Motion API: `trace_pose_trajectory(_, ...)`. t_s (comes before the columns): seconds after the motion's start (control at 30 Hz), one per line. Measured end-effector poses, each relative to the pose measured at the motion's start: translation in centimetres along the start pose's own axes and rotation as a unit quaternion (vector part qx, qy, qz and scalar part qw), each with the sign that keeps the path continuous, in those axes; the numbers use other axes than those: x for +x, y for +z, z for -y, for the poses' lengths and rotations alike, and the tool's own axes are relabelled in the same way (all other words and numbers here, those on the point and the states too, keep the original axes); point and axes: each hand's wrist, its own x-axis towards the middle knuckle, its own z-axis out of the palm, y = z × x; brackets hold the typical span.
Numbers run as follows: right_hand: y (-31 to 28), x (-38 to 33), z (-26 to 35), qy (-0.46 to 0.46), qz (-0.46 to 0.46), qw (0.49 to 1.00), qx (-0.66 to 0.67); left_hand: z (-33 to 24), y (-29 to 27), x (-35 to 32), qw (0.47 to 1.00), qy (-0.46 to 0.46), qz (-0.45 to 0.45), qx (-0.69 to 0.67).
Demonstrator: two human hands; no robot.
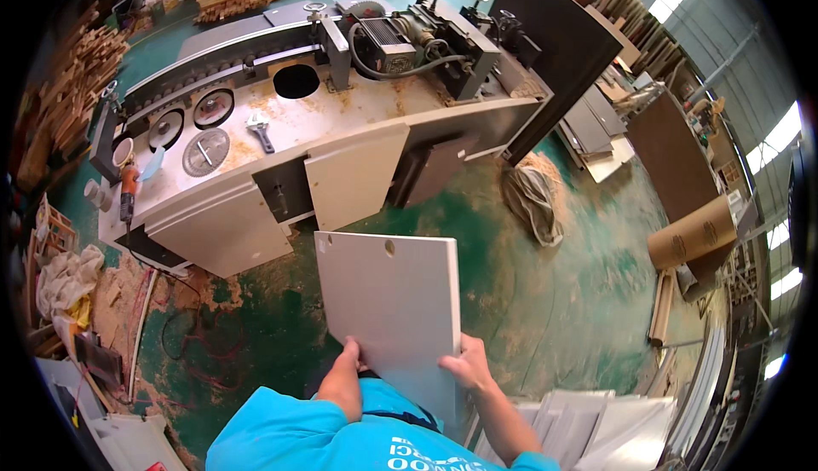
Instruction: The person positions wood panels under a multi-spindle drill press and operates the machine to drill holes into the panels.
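A white panel board stands upright before my body, with a round hole near its top edge and a smaller one at its corner. My left hand is closed on the panel's lower left edge; its fingers go behind the board. On the right edge my right hand grips the same panel, thumb on the front face. Beyond it stands a long woodworking machine with a pale top dusted with sawdust. An adjustable wrench lies on that top, and an orange-handled power tool rests at its left end.
White boards lean against the machine's near side. A grey sack lies on the green floor by sawdust. Stacked white panels sit at my lower right. Cables trail across the floor at left. A cardboard roll stands at right.
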Motion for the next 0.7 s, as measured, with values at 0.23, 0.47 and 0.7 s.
trace_pose_trajectory(0.23, -2.5, 23.6, 6.4, -0.178, 0.192, 0.946, -0.189, -18.9, 10.8, -9.5, 0.915, 0.325, 0.237, -0.017)
trace_pose_trajectory(0.47, 2.8, 43.3, 0.3, -0.182, 0.402, 0.823, -0.357, -34.5, 7.2, -11.1, 0.862, 0.241, 0.053, -0.443)
trace_pose_trajectory(0.7, 5.4, 54.9, -11.3, -0.189, 0.442, 0.807, -0.343, -38.0, 6.8, -0.4, 0.833, 0.161, -0.084, -0.522)
